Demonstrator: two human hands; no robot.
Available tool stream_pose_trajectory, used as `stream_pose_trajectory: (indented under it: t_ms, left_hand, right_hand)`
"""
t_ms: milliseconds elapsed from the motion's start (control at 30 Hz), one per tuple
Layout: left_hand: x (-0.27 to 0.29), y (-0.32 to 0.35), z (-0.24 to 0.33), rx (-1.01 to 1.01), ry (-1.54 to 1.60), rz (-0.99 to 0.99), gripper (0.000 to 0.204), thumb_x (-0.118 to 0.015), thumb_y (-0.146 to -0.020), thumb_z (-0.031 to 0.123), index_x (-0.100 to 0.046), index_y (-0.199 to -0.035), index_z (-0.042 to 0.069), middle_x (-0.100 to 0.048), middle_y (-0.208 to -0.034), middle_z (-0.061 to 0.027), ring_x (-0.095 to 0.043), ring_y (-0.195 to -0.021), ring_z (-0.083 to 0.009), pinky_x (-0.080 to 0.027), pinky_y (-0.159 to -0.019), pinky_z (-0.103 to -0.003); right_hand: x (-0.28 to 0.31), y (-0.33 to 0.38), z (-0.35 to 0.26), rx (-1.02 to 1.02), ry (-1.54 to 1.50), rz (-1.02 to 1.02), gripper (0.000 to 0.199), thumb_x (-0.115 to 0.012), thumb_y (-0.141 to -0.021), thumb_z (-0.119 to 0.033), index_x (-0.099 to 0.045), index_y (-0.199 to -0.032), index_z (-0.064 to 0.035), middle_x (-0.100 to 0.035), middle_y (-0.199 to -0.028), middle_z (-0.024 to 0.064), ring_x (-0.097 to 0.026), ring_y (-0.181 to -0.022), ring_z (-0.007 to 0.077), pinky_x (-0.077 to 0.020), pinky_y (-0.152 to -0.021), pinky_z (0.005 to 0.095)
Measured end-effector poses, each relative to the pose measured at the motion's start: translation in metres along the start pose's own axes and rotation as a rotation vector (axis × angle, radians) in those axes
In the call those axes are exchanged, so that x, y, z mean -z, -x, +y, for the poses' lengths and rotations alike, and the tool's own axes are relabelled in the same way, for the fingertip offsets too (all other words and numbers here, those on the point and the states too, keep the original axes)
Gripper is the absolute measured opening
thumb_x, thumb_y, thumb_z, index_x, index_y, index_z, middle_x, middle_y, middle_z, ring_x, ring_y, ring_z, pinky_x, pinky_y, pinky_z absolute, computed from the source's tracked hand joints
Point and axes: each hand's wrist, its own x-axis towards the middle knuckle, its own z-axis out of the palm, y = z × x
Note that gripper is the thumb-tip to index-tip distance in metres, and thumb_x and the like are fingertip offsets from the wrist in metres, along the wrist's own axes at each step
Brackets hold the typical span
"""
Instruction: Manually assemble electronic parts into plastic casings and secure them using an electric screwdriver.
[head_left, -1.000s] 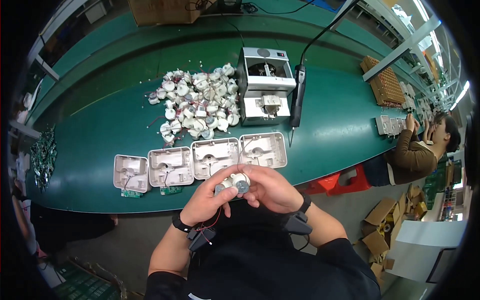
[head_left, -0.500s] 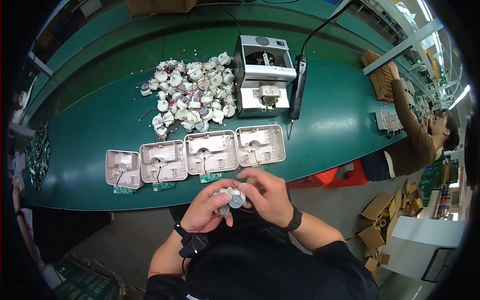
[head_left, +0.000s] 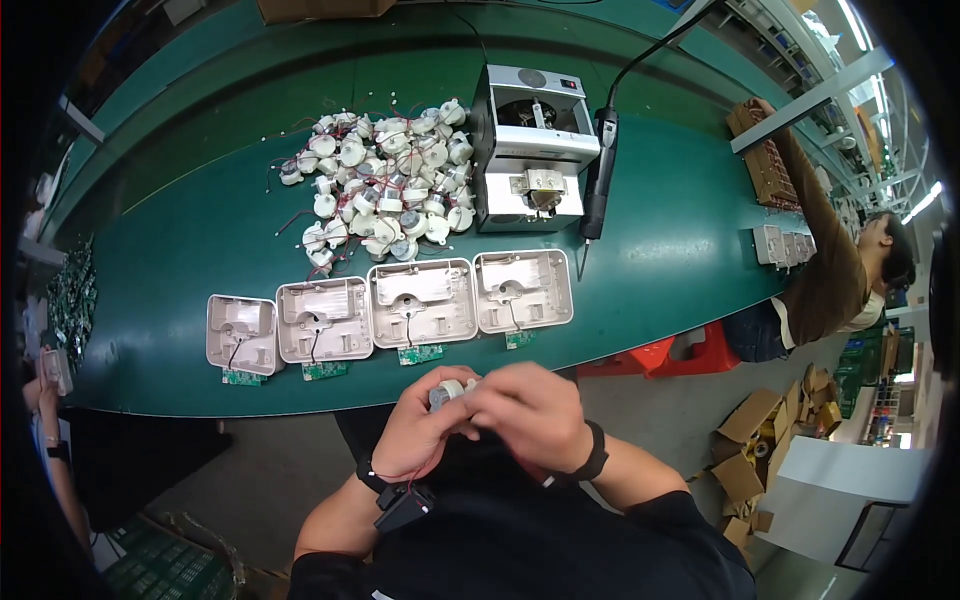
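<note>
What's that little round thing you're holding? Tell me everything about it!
It's a small round motor, silvery-grey like metal, with a pale plastic-looking part on one end. Both hands hold it just off the near edge of the green table: the left hand cups it from below, and the right hand covers its right side, so much of it is hidden. Thin red wires hang below the left wrist. It looks like the motors in the pile on the table.

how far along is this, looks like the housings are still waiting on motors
Done: four housings sit in a row at the table edge, each with a wired green board. In hand: left hand and right hand hold one motor below the edge. Left: none of the housings shows a motor, and the motor pile remains.
</note>
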Motion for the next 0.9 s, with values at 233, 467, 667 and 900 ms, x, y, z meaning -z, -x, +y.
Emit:
stream_pose_trajectory:
  t_ms: [233, 467, 667, 900]
  left_hand:
    - [0.002, -0.002, 0.0, -0.015, 0.164, 0.046, 0.018, -0.064, -0.099, 0.009, -0.059, -0.115, 0.003, -0.064, -0.109, -0.0051, -0.065, -0.098, -0.0135, -0.054, -0.085, -0.027]
    - [-0.008, -0.004, -0.001, -0.073, 0.211, 0.036, 0.019, -0.062, -0.102, 0.012, -0.057, -0.119, 0.004, -0.064, -0.111, -0.0055, -0.065, -0.101, -0.0144, -0.055, -0.085, -0.03]
    - [-0.011, -0.003, 0.002, -0.017, 0.22, 0.073, 0.022, -0.061, -0.103, 0.016, -0.057, -0.121, 0.004, -0.063, -0.112, -0.0058, -0.066, -0.099, -0.0151, -0.056, -0.083, -0.032]
    - [-0.006, -0.015, 0.006, 0.032, -0.265, -0.065, 0.038, -0.062, -0.1, 0.02, -0.054, -0.135, 0.005, -0.065, -0.111, -0.0077, -0.067, -0.095, -0.0169, -0.055, -0.08, -0.034]
  right_hand:
    - [-0.001, -0.002, -0.003, 0.411, 0.262, -0.057, 0.035, -0.082, -0.077, -0.018, -0.072, -0.107, -0.0038, -0.066, -0.1, 0.0083, -0.067, -0.089, 0.0257, -0.0553, -0.077, 0.0356]
    - [-0.013, 0.001, 0.003, 0.11, 0.323, 0.155, 0.043, -0.089, -0.069, -0.009, -0.071, -0.107, -0.0025, -0.065, -0.093, 0.0096, -0.067, -0.08, 0.0273, -0.0556, -0.067, 0.0358]
    - [-0.003, -0.002, 0.004, 0.051, 0.303, 0.168, 0.04, -0.085, -0.072, -0.001, -0.071, -0.11, -0.0019, -0.067, -0.097, 0.0128, -0.067, -0.082, 0.029, -0.0562, -0.07, 0.0368]
    - [0.044, -0.025, 0.049, -0.069, 0.38, 0.192, 0.036, -0.076, -0.079, 0.004, -0.067, -0.114, -0.0007, -0.07, -0.102, 0.0138, -0.068, -0.086, 0.0278, -0.0553, -0.079, 0.0359]
